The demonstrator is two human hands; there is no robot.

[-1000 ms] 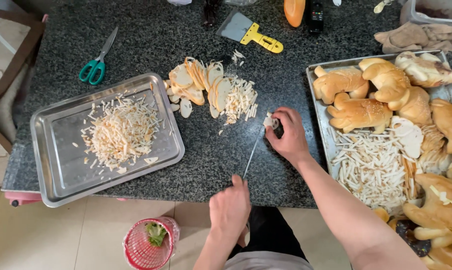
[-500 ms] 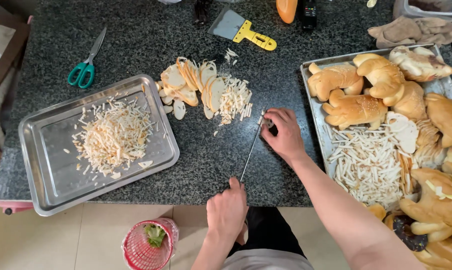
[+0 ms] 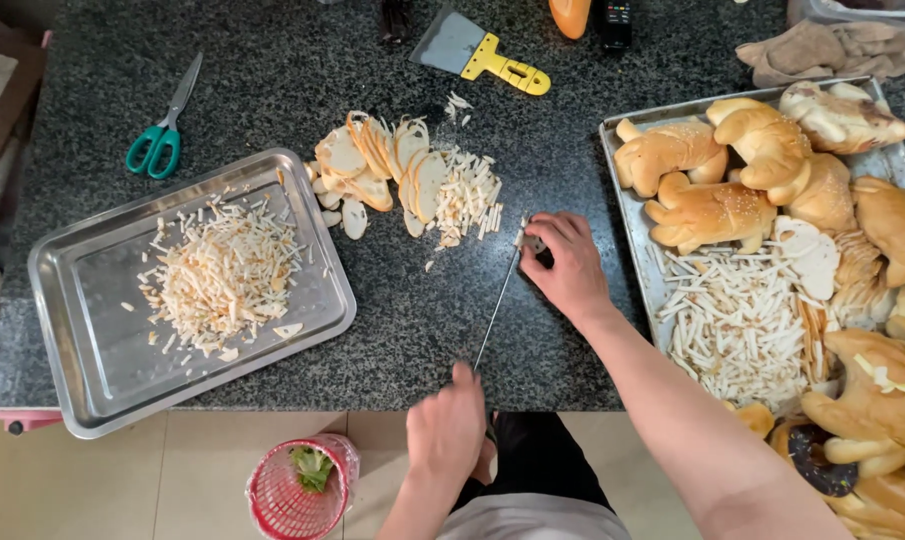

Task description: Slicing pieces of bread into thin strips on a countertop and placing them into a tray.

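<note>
left hand wrapped round the knife handle, right hand fingers pinched at the blade tip, sliced bread pile just beside on dark tabletop

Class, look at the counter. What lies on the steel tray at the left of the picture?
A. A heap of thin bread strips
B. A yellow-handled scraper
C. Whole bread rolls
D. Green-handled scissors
A. The steel tray at the left holds a loose heap of thin bread strips; the whole rolls sit on the other tray at the right, and the scissors and scraper lie on the counter.
</note>
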